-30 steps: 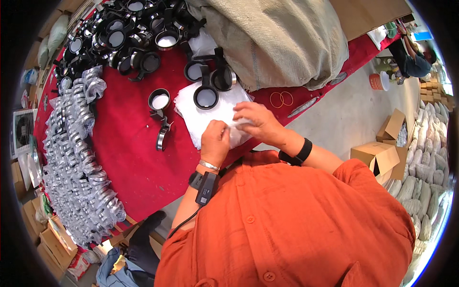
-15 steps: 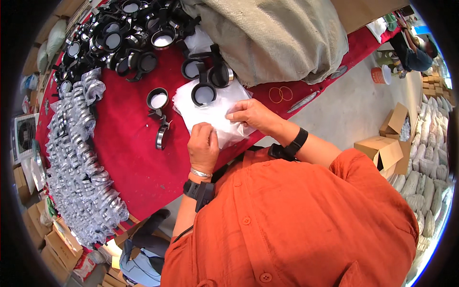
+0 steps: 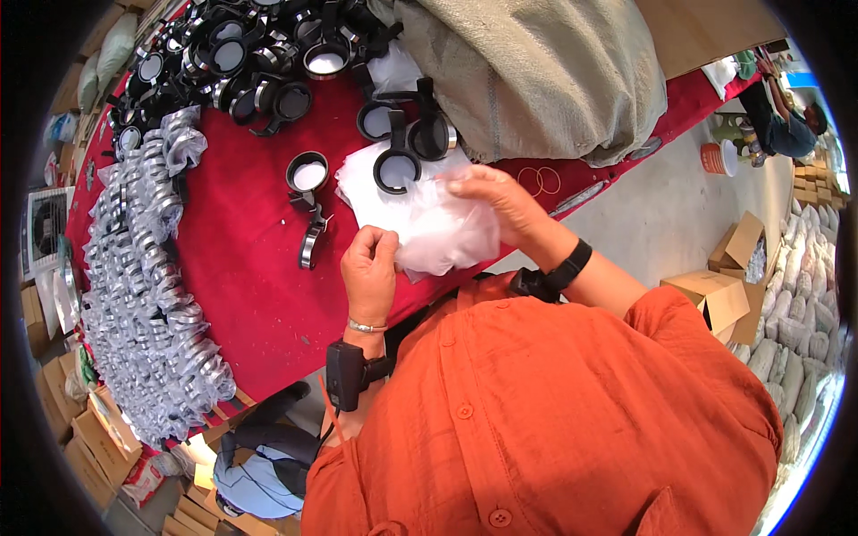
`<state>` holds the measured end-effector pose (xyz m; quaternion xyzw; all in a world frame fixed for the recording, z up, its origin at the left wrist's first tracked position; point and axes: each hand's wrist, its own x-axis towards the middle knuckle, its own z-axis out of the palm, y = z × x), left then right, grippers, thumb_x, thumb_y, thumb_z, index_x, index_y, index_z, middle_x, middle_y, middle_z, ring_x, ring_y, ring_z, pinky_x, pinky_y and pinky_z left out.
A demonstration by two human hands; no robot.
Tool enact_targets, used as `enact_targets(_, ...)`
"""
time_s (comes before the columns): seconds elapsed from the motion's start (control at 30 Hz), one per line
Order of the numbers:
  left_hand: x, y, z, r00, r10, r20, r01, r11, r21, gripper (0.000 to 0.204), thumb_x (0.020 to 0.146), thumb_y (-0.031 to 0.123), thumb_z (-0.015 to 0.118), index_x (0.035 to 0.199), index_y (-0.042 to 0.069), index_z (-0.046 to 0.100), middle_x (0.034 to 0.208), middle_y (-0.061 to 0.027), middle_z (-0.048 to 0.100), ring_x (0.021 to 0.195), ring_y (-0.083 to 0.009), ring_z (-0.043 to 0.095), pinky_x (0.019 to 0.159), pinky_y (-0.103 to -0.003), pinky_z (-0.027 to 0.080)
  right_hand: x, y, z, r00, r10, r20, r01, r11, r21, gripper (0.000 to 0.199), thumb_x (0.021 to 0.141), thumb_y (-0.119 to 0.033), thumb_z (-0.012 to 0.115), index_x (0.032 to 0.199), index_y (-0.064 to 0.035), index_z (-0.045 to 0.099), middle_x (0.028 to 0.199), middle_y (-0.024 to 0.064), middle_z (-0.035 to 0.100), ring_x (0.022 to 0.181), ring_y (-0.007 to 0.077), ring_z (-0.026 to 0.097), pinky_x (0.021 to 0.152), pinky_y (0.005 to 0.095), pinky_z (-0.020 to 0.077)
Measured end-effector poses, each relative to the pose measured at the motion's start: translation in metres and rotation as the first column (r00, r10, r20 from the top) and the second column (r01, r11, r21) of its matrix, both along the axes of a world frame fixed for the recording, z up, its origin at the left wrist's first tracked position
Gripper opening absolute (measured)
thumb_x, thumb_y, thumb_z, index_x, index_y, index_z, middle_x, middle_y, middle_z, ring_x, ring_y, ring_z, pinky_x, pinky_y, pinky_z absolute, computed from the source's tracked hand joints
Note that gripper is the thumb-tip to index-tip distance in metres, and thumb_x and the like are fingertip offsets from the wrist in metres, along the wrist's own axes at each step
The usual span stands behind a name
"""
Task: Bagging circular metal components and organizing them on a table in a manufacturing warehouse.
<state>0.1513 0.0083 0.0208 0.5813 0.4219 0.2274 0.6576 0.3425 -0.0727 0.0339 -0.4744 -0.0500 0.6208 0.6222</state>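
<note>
A stack of thin white plastic bags [image 3: 366, 183] lies near the table's front edge, and the top bag [image 3: 451, 228] is puffed up and crumpled. My left hand [image 3: 370, 272] is closed in a pinch on the near left edge of this bag. At its right side, my right hand [image 3: 505, 204] has its fingers stretched out against the film; the thumb is hidden. A black ring-shaped clamp part [image 3: 396, 170] with a pale disc rests on the stack, and others like it lie just behind. Left of the stack is a black and silver clamp piece [image 3: 308, 201].
Many similar clamp parts [image 3: 228, 55] are heaped at the far left. Bagged silver and black pieces [image 3: 152, 295] line the red table's left side. A beige sack [image 3: 545, 80] stands behind the bags. Rubber bands [image 3: 540, 181] lie to the right. Cartons [image 3: 710, 299] stand on the floor.
The top bag has puffed up and spread. My right hand has moved slightly right, its fingers straightening from a pinch. My left hand has shifted a little left and still pinches.
</note>
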Motion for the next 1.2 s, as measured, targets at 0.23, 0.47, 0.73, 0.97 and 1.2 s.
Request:
enact_targets(0.23,-0.001,0.004,-0.006,0.992,-0.008,-0.127,0.063,0.898,0.436,0.017,0.088,0.012,0.057,0.075,0.002,0.052,0.059,0.0012,0.048,0.053,-0.0064,0.046,0.047,-0.021,0.037,0.011,0.005,0.017,0.989,-0.002,0.147,-0.014,0.994,0.110,0.014,0.080,-0.012,0.067,0.088,-0.0050,0.059,0.087,0.0013,0.061,0.082,0.0089,0.056,0.074,0.0250,0.0468)
enact_targets(0.47,0.019,-0.003,0.017,0.971,-0.076,-0.225,0.173,0.876,0.450,0.015,0.079,0.009,0.064,0.078,0.000,0.052,0.064,-0.0116,0.053,0.052,-0.0196,0.050,0.050,-0.031,0.040,-0.017,0.013,-0.007,0.934,0.068,0.350,-0.109,0.989,0.098,0.013,0.082,-0.011,0.067,0.086,-0.0065,0.056,0.082,-0.0032,0.057,0.073,0.0037,0.051,0.066,0.0220,0.0441)
enact_targets(0.73,-0.024,0.019,-0.011,0.976,0.090,-0.199,-0.035,0.965,0.261,0.008,0.085,0.003,0.053,0.077,0.002,0.053,0.062,0.0048,0.046,0.055,-0.0023,0.039,0.046,-0.021,0.032,0.014,0.020,0.048,0.975,-0.036,0.219,0.016,0.995,0.093,0.010,0.080,-0.008,0.061,0.089,-0.0039,0.060,0.101,0.0082,0.064,0.084,0.0122,0.059,0.079,0.0255,0.0481)
enact_targets(0.97,-0.030,0.029,0.004,0.955,0.131,-0.266,-0.026,0.931,0.365,0.006,0.083,0.001,0.054,0.077,0.001,0.054,0.062,0.0031,0.050,0.055,-0.0045,0.043,0.047,-0.023,0.035,-0.001,0.036,0.055,0.344,0.275,0.898,-0.609,0.793,-0.009,0.028,0.081,-0.016,0.064,0.103,0.0002,0.058,0.086,0.0138,0.066,0.073,0.0265,0.063,0.063,0.0376,0.0485)
enact_targets(1.2,-0.024,0.031,0.013,0.935,0.034,-0.352,0.133,0.889,0.439,0.003,0.075,0.002,0.052,0.077,0.002,0.053,0.063,-0.0188,0.054,0.057,-0.0357,0.055,0.052,-0.040,0.042,-0.044,0.026,0.014,0.103,0.401,0.910,-0.624,0.739,-0.254,0.043,0.080,-0.035,0.065,0.102,0.0011,0.062,0.086,0.0193,0.065,0.080,0.0318,0.063,0.070,0.0374,0.0486)
